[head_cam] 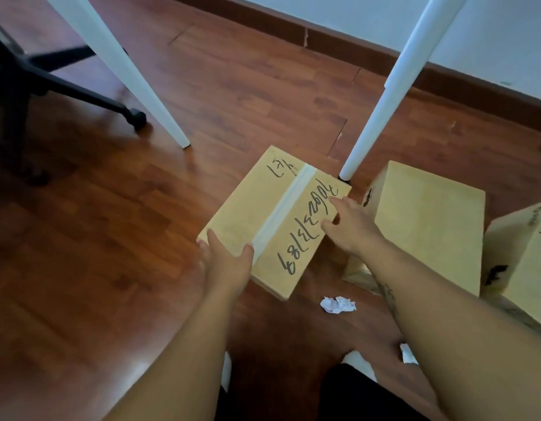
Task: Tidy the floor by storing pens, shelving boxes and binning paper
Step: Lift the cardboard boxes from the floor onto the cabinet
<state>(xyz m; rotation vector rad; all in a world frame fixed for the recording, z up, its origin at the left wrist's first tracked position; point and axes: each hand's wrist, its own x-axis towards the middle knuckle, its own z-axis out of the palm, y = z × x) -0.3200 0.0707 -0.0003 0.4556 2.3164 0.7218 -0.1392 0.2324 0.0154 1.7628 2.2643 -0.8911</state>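
From the head camera, both hands clasp a taped cardboard box (272, 220) over the wooden floor (96, 238): the left hand (225, 264) at its near corner, the right hand (348, 226) on its right edge. Crumpled paper (337, 304) lies just below it, a second box (427, 220) just to the right.

Tan cardboard box (272, 220): white tape strip, black handwritten marks. Two further tan boxes (427, 226), black markings. Crumpled paper (337, 304) white with a pink tinge; floor (96, 223) reddish-brown woodgrain; table legs (384, 95) white; chair base (66, 86) black.
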